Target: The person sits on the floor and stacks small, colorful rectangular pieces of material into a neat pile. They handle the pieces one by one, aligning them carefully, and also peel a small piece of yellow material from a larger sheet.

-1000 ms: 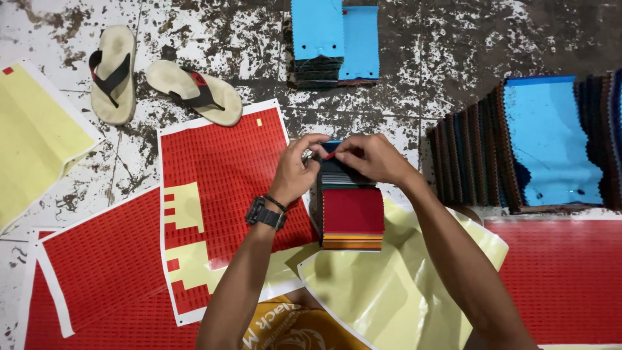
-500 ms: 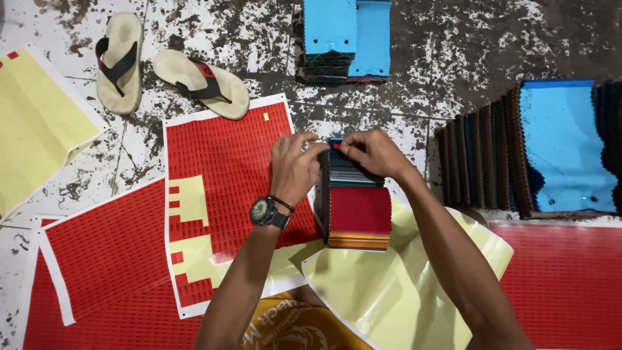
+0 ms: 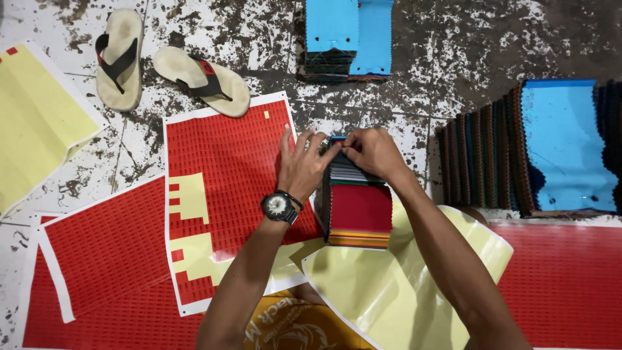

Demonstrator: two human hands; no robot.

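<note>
Since the earlier frame both hands had stayed at the far end of the swatch stack, fingers shifting slightly. The left hand and right hand pinched its top edge together. The stack, red-topped with striped layered edges, sat on the paint-spattered floor beside a red sticker sheet.
</note>
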